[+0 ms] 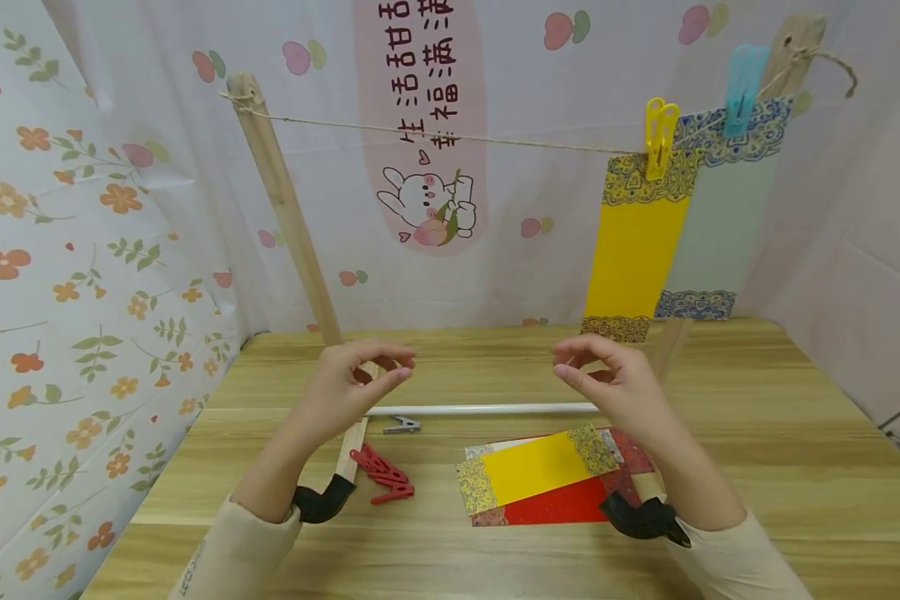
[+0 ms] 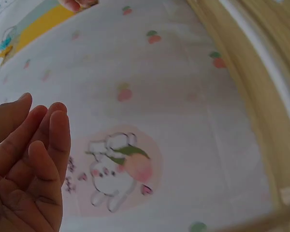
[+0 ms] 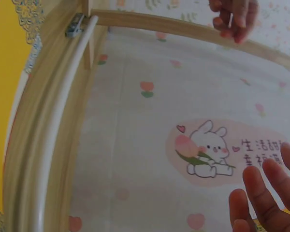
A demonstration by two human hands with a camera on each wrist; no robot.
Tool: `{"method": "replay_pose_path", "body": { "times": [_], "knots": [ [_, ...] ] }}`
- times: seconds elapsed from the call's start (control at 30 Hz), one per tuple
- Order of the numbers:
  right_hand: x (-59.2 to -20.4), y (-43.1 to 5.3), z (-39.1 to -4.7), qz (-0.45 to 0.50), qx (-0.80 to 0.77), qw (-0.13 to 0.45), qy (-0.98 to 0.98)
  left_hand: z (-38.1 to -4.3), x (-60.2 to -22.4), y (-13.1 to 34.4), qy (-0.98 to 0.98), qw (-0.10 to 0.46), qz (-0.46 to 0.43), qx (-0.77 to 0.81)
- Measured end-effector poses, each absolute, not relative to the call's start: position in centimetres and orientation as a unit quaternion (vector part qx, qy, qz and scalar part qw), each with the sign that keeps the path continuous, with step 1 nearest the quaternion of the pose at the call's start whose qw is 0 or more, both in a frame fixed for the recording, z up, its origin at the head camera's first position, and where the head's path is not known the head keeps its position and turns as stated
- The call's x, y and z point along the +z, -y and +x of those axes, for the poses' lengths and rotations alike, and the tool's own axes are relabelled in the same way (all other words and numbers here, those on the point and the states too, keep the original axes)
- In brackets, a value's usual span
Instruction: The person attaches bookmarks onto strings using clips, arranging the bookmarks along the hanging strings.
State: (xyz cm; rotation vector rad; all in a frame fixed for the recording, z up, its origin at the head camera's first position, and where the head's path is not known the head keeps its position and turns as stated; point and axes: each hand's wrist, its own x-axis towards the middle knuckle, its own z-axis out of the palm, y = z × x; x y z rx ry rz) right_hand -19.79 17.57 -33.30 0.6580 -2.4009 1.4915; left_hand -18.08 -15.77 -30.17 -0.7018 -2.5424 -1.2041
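My left hand [image 1: 360, 379] hovers above the table at left of centre, fingers loosely bent with nothing in them. Across from it, my right hand [image 1: 607, 375] is held up in the same way, also holding nothing. Below the right hand lies a yellow patterned card [image 1: 540, 468] on top of a red card [image 1: 558, 504] and a partly hidden white one. Red clothespins [image 1: 382, 475] lie in a pile below the left hand, with a grey clothespin [image 1: 402, 425] just behind them. On the twine [image 1: 435, 136], a yellow clothespin [image 1: 658, 142] and a blue clothespin [image 1: 742, 92] hold a yellow card [image 1: 637, 250] and a pale green card [image 1: 720, 225].
Wooden posts, one at left [image 1: 285, 200] and one at right [image 1: 795, 50], carry the twine. A white rod [image 1: 487, 409] runs between them low over the wooden table [image 1: 450, 558]. Printed cloth [image 1: 525, 283] hangs behind.
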Motion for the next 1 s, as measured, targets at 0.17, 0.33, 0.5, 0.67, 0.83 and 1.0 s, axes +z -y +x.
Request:
{"method": "replay_pose_path", "body": {
  "times": [0.17,0.33,0.5,0.67,0.83,1.0],
  "knots": [
    [-34.4,-17.1,-20.4,0.241,0.481,0.047,0.841,-16.8,-32.8,18.3,0.886,0.107,-0.214,-0.396],
    [-35.8,-16.7,-20.9,0.273,0.452,-0.010,0.849,-15.9,-35.0,19.8,0.898,0.105,-0.207,-0.373],
    [-37.0,-16.2,-21.3,0.300,0.447,-0.058,0.841,-15.4,-37.1,20.7,0.913,0.105,-0.230,-0.320],
    [-38.5,-16.0,-21.9,0.321,0.433,-0.104,0.836,-14.8,-39.0,21.2,0.926,0.059,-0.252,-0.274],
    [-39.4,-16.1,-22.5,0.316,0.416,-0.143,0.841,-14.4,-39.7,21.3,0.932,0.033,-0.257,-0.254],
    [-39.8,-16.4,-22.7,0.303,0.394,-0.166,0.852,-14.5,-39.9,21.0,0.941,-0.001,-0.245,-0.235]
  ]
}}
